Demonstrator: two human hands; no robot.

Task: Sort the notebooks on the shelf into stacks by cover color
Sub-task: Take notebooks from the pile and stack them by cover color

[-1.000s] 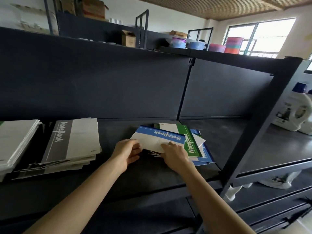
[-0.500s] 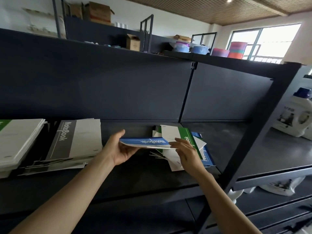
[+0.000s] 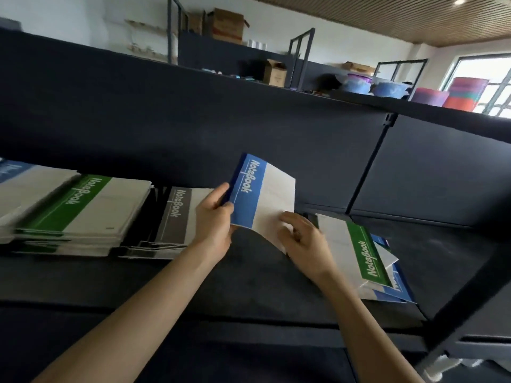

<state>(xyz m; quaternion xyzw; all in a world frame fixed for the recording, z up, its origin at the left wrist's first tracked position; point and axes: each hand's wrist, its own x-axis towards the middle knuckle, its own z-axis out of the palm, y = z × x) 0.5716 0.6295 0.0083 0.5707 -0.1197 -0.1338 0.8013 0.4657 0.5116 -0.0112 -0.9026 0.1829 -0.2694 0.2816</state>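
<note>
A blue-and-white notebook (image 3: 262, 197) is held tilted up above the dark shelf (image 3: 249, 286). My left hand (image 3: 213, 219) grips its blue spine edge. My right hand (image 3: 304, 239) touches its lower right corner with spread fingers. To the left lie a grey-banded stack (image 3: 177, 219), a green-banded stack (image 3: 80, 208) and, at the far left edge, a blue-banded stack (image 3: 11, 172). On the right lies a loose pile with a green-banded notebook (image 3: 362, 255) on top and blue ones (image 3: 398, 288) beneath.
A slanted dark shelf post (image 3: 475, 277) crosses the right foreground. A vertical divider (image 3: 367, 172) splits the back panel. Cardboard boxes (image 3: 226, 24) and coloured plastic tubs (image 3: 431, 96) stand on the upper shelves.
The blue notebook was lifted off the right pile and swung left and upward, now facing me with its spine at the left. The view turned left, revealing the green stack.
</note>
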